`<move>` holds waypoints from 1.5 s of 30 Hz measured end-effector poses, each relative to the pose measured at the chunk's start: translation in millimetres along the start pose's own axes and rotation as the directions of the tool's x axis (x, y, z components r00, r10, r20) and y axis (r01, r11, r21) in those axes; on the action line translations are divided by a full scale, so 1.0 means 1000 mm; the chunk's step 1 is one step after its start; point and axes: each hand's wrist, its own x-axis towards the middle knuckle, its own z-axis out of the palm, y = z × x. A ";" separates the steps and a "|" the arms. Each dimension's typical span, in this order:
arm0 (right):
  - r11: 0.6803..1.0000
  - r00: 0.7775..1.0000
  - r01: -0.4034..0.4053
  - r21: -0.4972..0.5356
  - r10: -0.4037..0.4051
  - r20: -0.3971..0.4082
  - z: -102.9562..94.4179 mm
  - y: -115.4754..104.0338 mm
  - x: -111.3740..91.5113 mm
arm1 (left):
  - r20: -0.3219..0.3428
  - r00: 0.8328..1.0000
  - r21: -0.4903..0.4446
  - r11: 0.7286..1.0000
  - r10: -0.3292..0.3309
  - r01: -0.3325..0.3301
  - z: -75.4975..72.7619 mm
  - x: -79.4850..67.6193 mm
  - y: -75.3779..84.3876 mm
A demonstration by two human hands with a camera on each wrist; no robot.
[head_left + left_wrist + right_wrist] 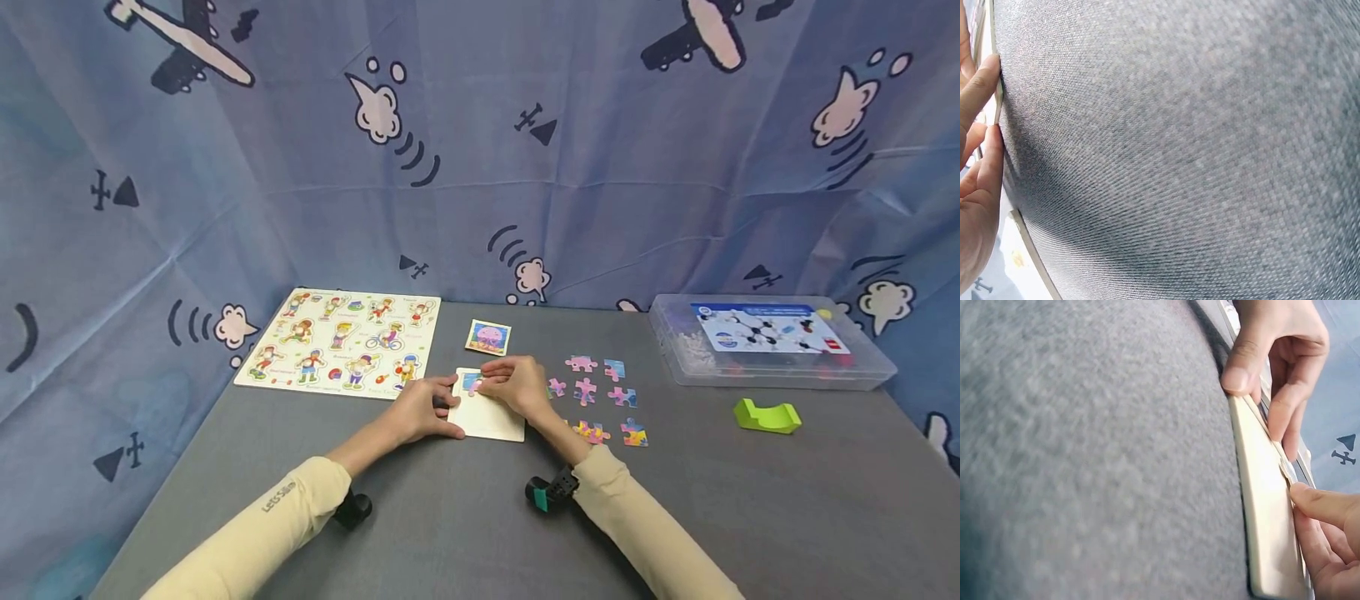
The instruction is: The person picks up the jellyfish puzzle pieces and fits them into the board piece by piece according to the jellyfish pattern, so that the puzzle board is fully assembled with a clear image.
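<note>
— While the left hand (420, 412) steadies the tray (491, 421), where is the right one?

— Just beside it, over the tray's far corner; the right hand (516, 385) has its fingers curled down onto a piece (472, 382) lying in that corner; the right wrist view shows a fingertip (1310, 499) pressing the piece's edge against the tray's top face.

— And how does the left hand lie?

— Thumb on the near edge, fingers bent over the left edge, so it pinches the tray; the left wrist view shows two fingers (982, 81) laid against that thin edge, with grey table (1197, 156) filling the rest; the tray lies flat on the table between both hands.

— What lies round them?

— Right of the right hand, loose pieces (600, 392) are scattered, near it but not touching; beyond the hands sits a small picture card (488, 337); beyond the left hand, a peg board (341, 342) of figures; well off to the right, a green block (767, 415) and a clear box (768, 342) behind it.

— Do the hands touch?

— I cannot tell; they are very close over the tray.
</note>
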 end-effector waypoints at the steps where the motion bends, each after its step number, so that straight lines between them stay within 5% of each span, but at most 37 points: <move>1: 1.000 1.000 0.007 -0.006 -0.007 -0.002 0.001 0.000 0.001 | 0.000 1.000 0.000 1.000 0.001 -0.001 0.000 0.000 0.000; 31: 0.998 1.000 -0.014 0.069 0.013 0.017 0.008 -0.002 0.000 | 0.010 1.000 -0.014 1.000 -0.012 0.012 0.002 0.000 -0.002; 45: 0.924 0.995 -0.084 0.372 0.061 0.075 -0.016 0.004 0.003 | 0.009 1.000 0.011 1.000 -0.023 0.023 -0.001 0.000 0.001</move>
